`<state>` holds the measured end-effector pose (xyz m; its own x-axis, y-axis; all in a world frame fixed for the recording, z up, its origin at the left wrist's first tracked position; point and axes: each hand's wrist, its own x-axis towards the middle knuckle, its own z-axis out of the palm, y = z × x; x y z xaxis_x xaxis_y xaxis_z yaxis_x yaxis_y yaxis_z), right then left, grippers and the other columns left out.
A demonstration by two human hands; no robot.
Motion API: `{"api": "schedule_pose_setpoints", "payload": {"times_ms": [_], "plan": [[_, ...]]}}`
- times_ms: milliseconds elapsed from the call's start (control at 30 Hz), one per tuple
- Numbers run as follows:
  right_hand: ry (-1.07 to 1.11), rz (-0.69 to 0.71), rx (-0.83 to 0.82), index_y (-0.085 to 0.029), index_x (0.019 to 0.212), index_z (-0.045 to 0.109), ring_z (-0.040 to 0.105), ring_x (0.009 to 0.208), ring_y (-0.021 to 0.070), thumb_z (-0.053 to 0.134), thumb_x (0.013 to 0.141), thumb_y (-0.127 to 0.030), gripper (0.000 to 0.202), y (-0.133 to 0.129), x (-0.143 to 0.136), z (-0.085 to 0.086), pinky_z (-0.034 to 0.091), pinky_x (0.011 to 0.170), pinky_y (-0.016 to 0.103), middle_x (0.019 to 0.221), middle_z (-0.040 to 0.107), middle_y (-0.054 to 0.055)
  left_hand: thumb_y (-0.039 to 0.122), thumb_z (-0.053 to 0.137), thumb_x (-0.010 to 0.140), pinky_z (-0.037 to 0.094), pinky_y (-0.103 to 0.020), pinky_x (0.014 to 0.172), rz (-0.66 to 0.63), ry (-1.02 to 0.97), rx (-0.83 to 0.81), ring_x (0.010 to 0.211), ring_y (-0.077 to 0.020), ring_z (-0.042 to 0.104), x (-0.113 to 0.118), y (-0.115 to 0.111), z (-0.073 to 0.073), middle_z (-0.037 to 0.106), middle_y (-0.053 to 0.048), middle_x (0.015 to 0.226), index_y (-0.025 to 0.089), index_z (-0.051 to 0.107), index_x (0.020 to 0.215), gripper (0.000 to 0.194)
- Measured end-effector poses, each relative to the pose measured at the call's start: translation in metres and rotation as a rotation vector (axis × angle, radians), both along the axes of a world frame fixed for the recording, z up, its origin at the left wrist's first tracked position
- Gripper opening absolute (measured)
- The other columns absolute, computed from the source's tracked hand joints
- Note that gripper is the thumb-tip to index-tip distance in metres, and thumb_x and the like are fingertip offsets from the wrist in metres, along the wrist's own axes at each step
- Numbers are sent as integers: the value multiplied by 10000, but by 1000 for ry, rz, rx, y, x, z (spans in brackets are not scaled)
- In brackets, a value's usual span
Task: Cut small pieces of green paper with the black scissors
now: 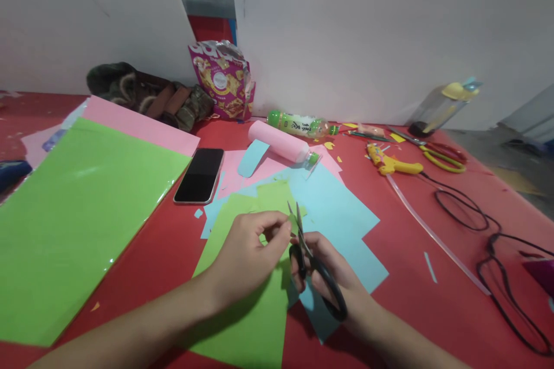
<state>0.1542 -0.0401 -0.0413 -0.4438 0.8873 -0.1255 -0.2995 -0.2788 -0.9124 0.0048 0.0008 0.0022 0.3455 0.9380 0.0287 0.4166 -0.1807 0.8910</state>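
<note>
Near the centre of the view, my left hand point(253, 248) pinches a small piece of green paper point(294, 223) between thumb and fingers. My right hand point(331, 268) has its fingers in the handles of black-handled scissors point(306, 248). The scissor blades point away from me, slightly parted, at the green piece. Below both hands lies a larger green sheet point(246, 328), over light blue paper point(346, 207). Beyond them, a pink-wrapped bottle point(279, 143) lies on its side, with a light blue rounded strip point(253, 158) against it.
On the red table point(389, 323), a phone point(199, 176) and packaged green paper point(86, 202) lie left. Behind are a snack bag point(225, 81) and green-labelled bottle point(298, 124). At right are a yellow glue gun point(392, 162), cables, scissors point(444, 157) and an upright bottle point(442, 106).
</note>
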Motion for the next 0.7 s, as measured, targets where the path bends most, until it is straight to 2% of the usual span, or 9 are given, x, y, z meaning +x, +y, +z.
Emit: {"api": "schedule_pose_setpoints", "payload": {"times_ms": [167,367,533,700], "plan": [[61,2,-3,-209,953,432,448,616,87,548,770,-366,268,-1,1,-6,334,577,234,759,462,-11,191,385,791,290,-179,481,-25,24,-2,485,-69,332,-1,1,0,324,57,489,144,425,548,251],[53,9,-18,-212,941,437,447,610,83,559,766,-351,255,0,1,-3,327,562,224,748,467,-17,201,389,799,285,-175,472,-16,17,-36,478,-66,336,-1,1,0,325,59,480,143,422,541,267],[32,12,-30,-204,921,426,426,589,81,578,714,-448,355,0,2,2,312,548,227,726,458,-21,203,392,795,274,-174,456,-16,7,-44,461,-62,325,-1,0,0,312,63,470,147,398,528,273],[1,3,-33,-204,904,416,416,587,85,582,694,-478,383,0,0,6,307,548,235,719,443,-23,211,391,795,271,-177,455,-12,11,-46,462,-64,322,-1,0,0,305,63,470,152,374,518,284]]}}
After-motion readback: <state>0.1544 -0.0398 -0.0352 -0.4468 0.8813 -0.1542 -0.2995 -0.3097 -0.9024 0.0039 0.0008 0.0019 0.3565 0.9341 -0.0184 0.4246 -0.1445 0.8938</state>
